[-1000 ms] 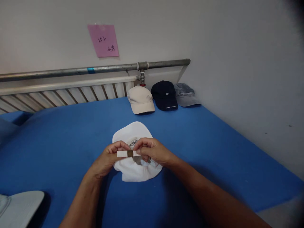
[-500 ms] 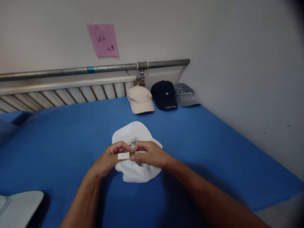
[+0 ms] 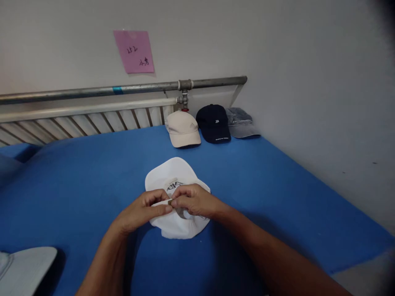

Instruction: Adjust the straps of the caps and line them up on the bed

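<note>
A white cap lies on the blue cover in front of me, its crown showing a dark logo. Both my hands are over its near side. My left hand and my right hand pinch the cap's white back strap between thumb and fingers, fingertips touching at a small brown buckle. The strap itself is mostly hidden under my fingers.
Three caps rest against the back wall: beige, navy, grey. A white brim pokes in at the lower left. A metal pipe and radiator run behind. A pink note hangs on the wall.
The white strap stuck out to the left of my fingers; it has been drawn in and my hands have closed together and sunk a little onto the cap.
</note>
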`<act>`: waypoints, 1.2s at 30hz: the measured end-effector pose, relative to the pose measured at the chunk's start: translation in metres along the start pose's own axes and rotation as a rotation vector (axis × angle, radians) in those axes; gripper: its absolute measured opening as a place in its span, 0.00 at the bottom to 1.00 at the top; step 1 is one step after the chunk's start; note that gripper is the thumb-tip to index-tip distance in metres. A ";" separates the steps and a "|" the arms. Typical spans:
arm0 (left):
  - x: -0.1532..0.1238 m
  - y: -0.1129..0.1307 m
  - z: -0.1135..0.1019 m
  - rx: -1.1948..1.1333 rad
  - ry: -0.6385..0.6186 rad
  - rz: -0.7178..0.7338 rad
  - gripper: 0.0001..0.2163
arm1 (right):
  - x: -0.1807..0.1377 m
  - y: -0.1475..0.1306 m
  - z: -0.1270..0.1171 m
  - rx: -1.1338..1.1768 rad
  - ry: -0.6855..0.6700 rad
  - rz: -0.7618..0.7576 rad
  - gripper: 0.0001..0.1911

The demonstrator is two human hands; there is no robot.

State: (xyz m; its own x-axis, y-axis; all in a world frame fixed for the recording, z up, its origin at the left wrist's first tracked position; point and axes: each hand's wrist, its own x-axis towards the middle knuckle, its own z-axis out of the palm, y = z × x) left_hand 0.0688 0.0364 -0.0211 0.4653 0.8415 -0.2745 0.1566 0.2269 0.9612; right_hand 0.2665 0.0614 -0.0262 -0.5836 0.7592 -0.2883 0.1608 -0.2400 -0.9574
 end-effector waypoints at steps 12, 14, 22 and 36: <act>0.001 -0.002 0.003 0.024 0.019 0.008 0.13 | 0.000 0.001 0.001 -0.098 -0.007 -0.090 0.03; 0.000 -0.003 0.002 0.003 0.021 0.007 0.13 | -0.002 -0.001 0.000 -0.113 -0.013 -0.088 0.04; -0.006 -0.009 -0.009 -0.178 0.052 0.049 0.15 | -0.019 -0.021 -0.012 -0.111 -0.006 -0.141 0.08; -0.022 -0.021 -0.031 -0.261 0.047 0.252 0.11 | -0.028 -0.024 -0.034 -0.077 0.347 -0.526 0.04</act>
State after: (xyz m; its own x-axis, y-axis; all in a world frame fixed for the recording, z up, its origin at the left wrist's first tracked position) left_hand 0.0286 0.0287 -0.0341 0.4197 0.9071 -0.0322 -0.1887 0.1219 0.9744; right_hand 0.3060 0.0667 0.0043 -0.3102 0.9187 0.2445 -0.0133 0.2530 -0.9674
